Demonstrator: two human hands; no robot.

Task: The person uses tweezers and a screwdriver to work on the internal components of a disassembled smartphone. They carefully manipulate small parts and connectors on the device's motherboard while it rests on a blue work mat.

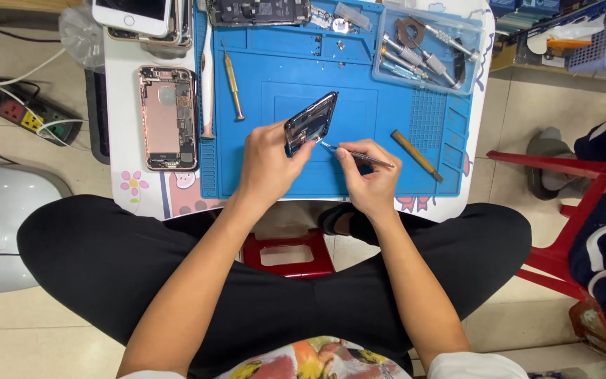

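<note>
My left hand [269, 165] grips a dark phone frame [311, 121], tilted on edge above the blue work mat [359, 77]. My right hand [367, 175] pinches metal tweezers [351, 153], whose tips touch the lower edge of the frame. Both hands hover over the middle of the mat on a small white table [124, 98]. An opened rose-gold phone housing [168, 117] lies on the table to the left of the mat.
A clear tray [426, 43] of screwdrivers sits at the mat's back right. A gold screwdriver [233, 85] and a wooden-handled tool [416, 155] lie on the mat. Phones [138, 15] are stacked at back left. A power strip [26, 112] lies on the floor left, red stools [583, 203] stand right.
</note>
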